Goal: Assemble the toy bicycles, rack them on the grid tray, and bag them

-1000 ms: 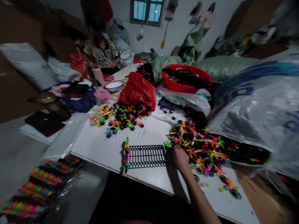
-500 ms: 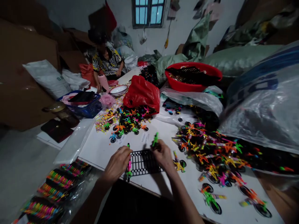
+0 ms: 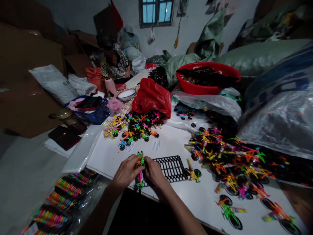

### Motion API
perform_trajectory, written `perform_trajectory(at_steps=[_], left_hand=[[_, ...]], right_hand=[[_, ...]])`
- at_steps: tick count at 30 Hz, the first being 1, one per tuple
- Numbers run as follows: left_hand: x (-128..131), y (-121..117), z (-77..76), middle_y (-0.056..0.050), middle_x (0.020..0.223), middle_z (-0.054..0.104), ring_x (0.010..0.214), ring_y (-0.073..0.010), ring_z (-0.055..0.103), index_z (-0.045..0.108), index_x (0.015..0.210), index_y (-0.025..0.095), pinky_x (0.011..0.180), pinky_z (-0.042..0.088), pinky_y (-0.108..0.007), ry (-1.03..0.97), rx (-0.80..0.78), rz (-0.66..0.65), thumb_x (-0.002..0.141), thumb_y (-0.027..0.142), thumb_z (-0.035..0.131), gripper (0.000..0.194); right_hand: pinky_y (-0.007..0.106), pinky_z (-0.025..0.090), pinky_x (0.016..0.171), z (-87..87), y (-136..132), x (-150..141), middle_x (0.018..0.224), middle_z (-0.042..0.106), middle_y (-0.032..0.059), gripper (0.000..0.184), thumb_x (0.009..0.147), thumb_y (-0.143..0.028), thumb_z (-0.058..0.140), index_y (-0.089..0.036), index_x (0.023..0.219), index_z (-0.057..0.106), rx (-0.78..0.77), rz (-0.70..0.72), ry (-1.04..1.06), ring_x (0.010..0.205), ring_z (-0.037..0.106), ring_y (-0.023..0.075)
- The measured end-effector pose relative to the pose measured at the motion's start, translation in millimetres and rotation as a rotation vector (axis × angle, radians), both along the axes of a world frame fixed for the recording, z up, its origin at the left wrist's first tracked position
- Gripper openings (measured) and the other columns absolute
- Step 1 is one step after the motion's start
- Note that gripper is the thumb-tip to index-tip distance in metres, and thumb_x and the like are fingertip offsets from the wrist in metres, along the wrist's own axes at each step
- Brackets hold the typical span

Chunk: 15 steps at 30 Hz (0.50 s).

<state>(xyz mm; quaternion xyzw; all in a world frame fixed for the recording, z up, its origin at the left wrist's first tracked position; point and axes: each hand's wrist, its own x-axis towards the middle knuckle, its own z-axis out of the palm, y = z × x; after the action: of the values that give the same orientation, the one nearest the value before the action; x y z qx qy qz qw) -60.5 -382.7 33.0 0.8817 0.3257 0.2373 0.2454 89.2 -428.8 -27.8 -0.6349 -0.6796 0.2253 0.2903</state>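
A black plastic grid rack (image 3: 179, 168) lies on the white table in front of me. At its left end stands a pink-and-green toy bicycle (image 3: 140, 177), with my left hand (image 3: 128, 171) closed around it. My right hand (image 3: 154, 171) is pinched on a green toy bicycle (image 3: 142, 160), held right beside the first one at the same end. The fingers of both hands almost meet there and partly hide the two toys. Just off the rack's right end lies a yellow toy bicycle (image 3: 195, 175) with a small candy tube.
A large heap of toy bicycles (image 3: 230, 160) spreads over the right side. Another pile (image 3: 141, 125) spills from a red bag (image 3: 153, 98). Packed racks in clear bags (image 3: 61, 195) lie low at left. A co-worker (image 3: 116, 63) sits at the far end.
My right hand has moved left over the rack, bringing the green toy bicycle beside the pink-and-green one. My left hand stays at the rack's left end. The whole view has shifted slightly.
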Motion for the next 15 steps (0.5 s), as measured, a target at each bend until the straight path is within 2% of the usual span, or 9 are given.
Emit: perform_trajectory(at_steps=[5,8,10,12,14,15], left_hand=[[4.1,-5.5,-4.1,-0.005,0.089,0.064,0.084,-0.0172,0.062,0.062,0.098,0.017,0.077,0.052,-0.029,-0.022,0.137,-0.005,0.091,0.019,0.043,0.021],[0.7,-11.6,-9.5,-0.005,0.089,0.066,0.084,-0.0163,0.063,0.063,0.098,0.017,0.076,0.053,-0.027,-0.041,0.225,-0.074,0.093,0.019,0.039,0.024],[-4.4,-14.9,-14.0,-0.004,0.092,0.066,0.087,-0.0158,0.062,0.062,0.103,0.018,0.078,0.053,-0.026,-0.053,0.276,-0.161,0.093,0.019,0.038,0.025],[-10.0,-17.4,-18.6,-0.004,0.095,0.067,0.091,-0.0163,0.062,0.061,0.106,0.018,0.081,0.053,-0.026,-0.068,0.337,-0.220,0.093,0.019,0.038,0.026],[-14.4,-19.8,-22.1,-0.005,0.097,0.067,0.093,-0.0173,0.062,0.061,0.106,0.018,0.084,0.053,-0.028,-0.069,0.374,-0.226,0.093,0.021,0.039,0.026],[-16.0,-21.0,-23.4,-0.005,0.097,0.067,0.093,-0.0177,0.062,0.062,0.106,0.018,0.084,0.053,-0.029,-0.066,0.381,-0.225,0.093,0.021,0.039,0.027]], right_hand=[[0.023,0.037,0.064,2.1,-4.2,-8.9,0.082,0.060,0.0046,0.022,0.078,-0.005,0.044,-0.015,0.095,0.052,-0.043,-0.038,-0.073,0.073,0.056,0.0177],[0.024,0.040,0.067,0.5,-20.3,-7.9,0.084,0.062,0.0039,0.016,0.081,-0.010,0.046,-0.016,0.094,0.056,-0.039,-0.041,0.046,0.077,0.057,0.0174],[0.024,0.042,0.074,3.4,-36.5,5.8,0.093,0.064,0.0040,0.020,0.084,-0.014,0.049,-0.018,0.102,0.057,-0.011,-0.064,0.156,0.086,0.059,0.0168],[0.024,0.043,0.080,12.7,-53.5,33.6,0.103,0.063,0.0048,0.027,0.087,-0.018,0.048,-0.019,0.113,0.054,0.016,-0.205,0.169,0.092,0.059,0.0162],[0.026,0.044,0.080,26.6,-66.6,70.8,0.109,0.061,0.0077,0.029,0.089,-0.021,0.045,-0.017,0.117,0.052,-0.050,-0.442,-0.008,0.092,0.059,0.0173],[0.027,0.044,0.078,33.4,-70.7,89.6,0.109,0.060,0.0100,0.029,0.090,-0.022,0.044,-0.016,0.117,0.052,-0.147,-0.536,-0.155,0.090,0.060,0.0188]])
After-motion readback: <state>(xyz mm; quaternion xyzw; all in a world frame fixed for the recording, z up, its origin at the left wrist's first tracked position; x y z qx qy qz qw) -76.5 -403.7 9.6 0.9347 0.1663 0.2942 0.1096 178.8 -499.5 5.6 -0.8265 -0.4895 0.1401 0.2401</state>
